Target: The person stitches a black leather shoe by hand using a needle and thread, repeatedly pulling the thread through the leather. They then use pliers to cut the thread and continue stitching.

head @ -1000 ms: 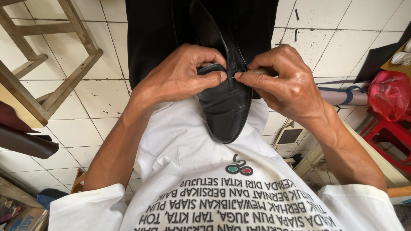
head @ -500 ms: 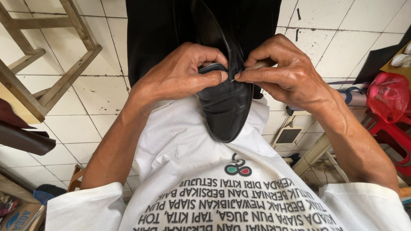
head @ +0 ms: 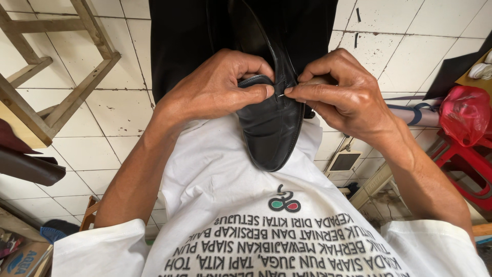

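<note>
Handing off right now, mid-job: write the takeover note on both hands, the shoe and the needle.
Left hand: gripping the black leather shoe at its opening, thumb pressed on the upper.
Right hand: thumb and forefinger pinching a thin needle at the shoe's side seam.
Shoe: toe resting against the white shirt, heel pointing away, over dark trousers.
Done: needle sits at the seam; finished stitches cannot be made out.
Left: probably drawing the needle through; keep the shoe steady.

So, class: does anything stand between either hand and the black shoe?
Nothing visible does. The left hand grips the black leather shoe directly, and the right hand pinches a thin needle against its side. Both already touch it.
</note>
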